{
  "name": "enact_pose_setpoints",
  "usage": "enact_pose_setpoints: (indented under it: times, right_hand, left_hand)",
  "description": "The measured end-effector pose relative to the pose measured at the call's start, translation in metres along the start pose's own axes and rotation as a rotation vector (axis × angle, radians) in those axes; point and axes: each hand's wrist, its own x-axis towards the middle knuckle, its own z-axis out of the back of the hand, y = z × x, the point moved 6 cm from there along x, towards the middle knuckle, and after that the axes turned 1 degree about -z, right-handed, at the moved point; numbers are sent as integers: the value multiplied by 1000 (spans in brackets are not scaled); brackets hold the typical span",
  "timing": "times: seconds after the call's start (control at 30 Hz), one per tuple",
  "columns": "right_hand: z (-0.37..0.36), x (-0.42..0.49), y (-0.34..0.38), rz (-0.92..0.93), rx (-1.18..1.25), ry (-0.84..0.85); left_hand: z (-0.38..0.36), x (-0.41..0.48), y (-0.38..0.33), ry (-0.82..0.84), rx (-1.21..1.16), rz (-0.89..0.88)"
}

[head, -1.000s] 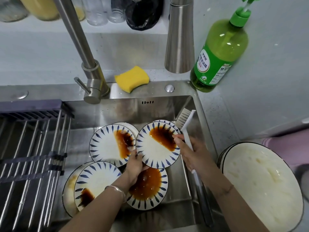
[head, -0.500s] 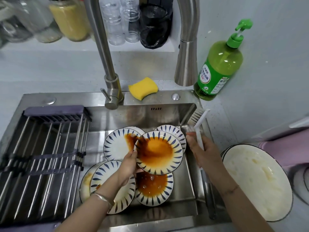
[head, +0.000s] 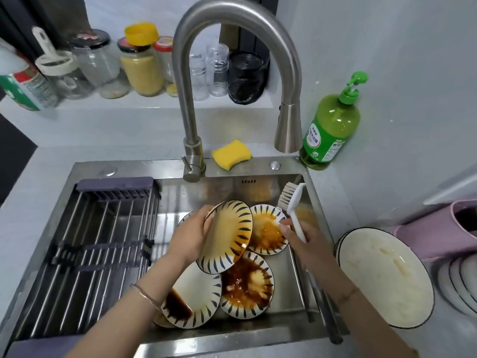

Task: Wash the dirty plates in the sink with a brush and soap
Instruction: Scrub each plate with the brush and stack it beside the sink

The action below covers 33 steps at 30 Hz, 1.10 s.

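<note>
left grip (head: 191,237) holds tilted plate (head: 228,245), right grip (head: 307,244) seemingly clasps brush (head: 295,205)

Pale countertop (head: 38,187), white wall (head: 413,47), possibly dark window (head: 20,16)

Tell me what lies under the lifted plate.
Below the lifted plate, gripped by the left hand, lie an orange-sauced plate, a red-sauced plate and a dark-stained plate. It hides part of each, and the sink floor between them.

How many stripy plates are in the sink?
6: tilted plate in left hand, sliver behind it, back plate by brush, front-left plate, front-right plate, edge under front-left. More may hide.
</note>
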Motion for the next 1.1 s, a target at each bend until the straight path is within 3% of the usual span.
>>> enact_pose_setpoints:
  times: [0.13, 0.27, 0.37, 0.5, 0.67, 0.8, 0.87, 1.0, 1.1]
  right_hand:
    - [-5, -7, 4, -48, -12, 72]
    - [-6, -9, 10, -60, 4, 95]
    - [-6, -8, 15, -53, -44, 106]
    - [-10, -6, 19, -37, -141, 228]
    - [-18, 5, 33, 92, -578, 335]
    - [-19, 20, 46, 140, -979, 269]
    - [-25, 22, 45, 107, -1098, 340]
    - [-61, 6, 43, 37, -980, 601]
    - [-72, 10, 51, 51, -902, 542]
  left_hand:
    - [11, -1, -14, -20, 148, -73]
    - [20, -8, -17, -35, 120, -116]
    - [19, -12, -10, -69, -75, -81]
    - [13, -22, 4, -39, -486, 209]
    - [-9, -38, 16, 12, -971, 506]
    - [-6, -41, 8, -10, -1003, 490]
    - [-5, -41, 10, -34, -1012, 482]
    - [-7, -40, 5, -19, -1037, 476]
    - [-10, -43, -3, -1, -1007, 473]
